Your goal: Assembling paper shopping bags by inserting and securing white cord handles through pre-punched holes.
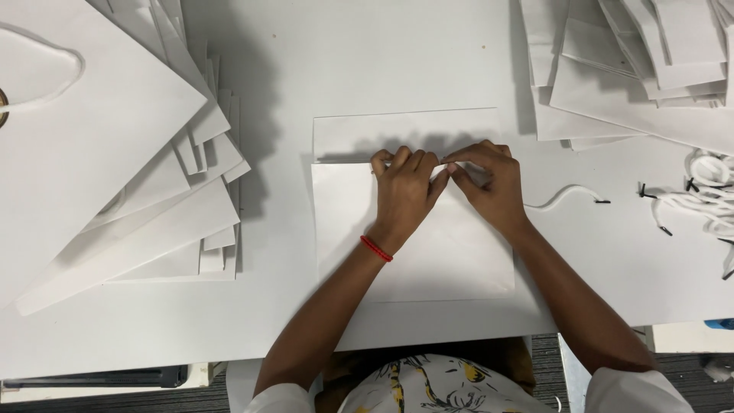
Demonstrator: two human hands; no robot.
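Reaching forward from the near edge, your forearms converge over the flat white paper bag (417, 229) at the middle of the desk (344, 69). Your left hand (404, 187) presses its folded top, fingers curled; your right hand (489, 180) pinches a white cord (566, 195) there.

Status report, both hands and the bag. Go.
Left hand and right hand pinching top fold of flat white paper bag. Cord lies loose at right. Nothing obstructing.
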